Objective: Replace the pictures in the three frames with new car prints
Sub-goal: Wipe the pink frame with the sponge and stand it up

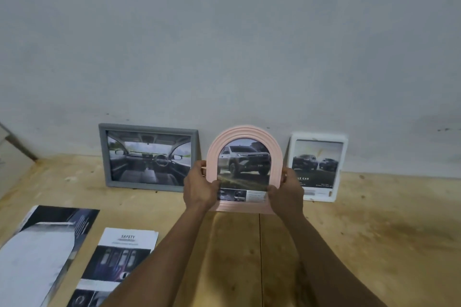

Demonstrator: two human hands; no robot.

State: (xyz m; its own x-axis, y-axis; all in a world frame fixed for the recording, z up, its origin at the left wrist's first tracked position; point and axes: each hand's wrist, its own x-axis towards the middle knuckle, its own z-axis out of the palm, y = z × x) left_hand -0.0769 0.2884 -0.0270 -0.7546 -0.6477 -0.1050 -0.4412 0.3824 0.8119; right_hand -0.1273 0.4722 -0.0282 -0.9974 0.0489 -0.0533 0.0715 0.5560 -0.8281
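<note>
A pink arched frame [245,132] with a print of a silver SUV stands upright at the back middle of the wooden table, near the wall. My left hand [199,188] grips its lower left edge and my right hand [287,194] grips its lower right edge. To its left a grey rectangular frame [104,154] leans on the wall and shows a car-interior print. To its right a white frame [344,152] leans on the wall with a print of two dark cars.
Loose printed sheets lie at the front left of the table [374,232]: a dark and white car page [42,244] and a page headed SAFETY [119,262]. The grey wall [224,45] rises directly behind the frames. A board edge [15,152] shows at far left.
</note>
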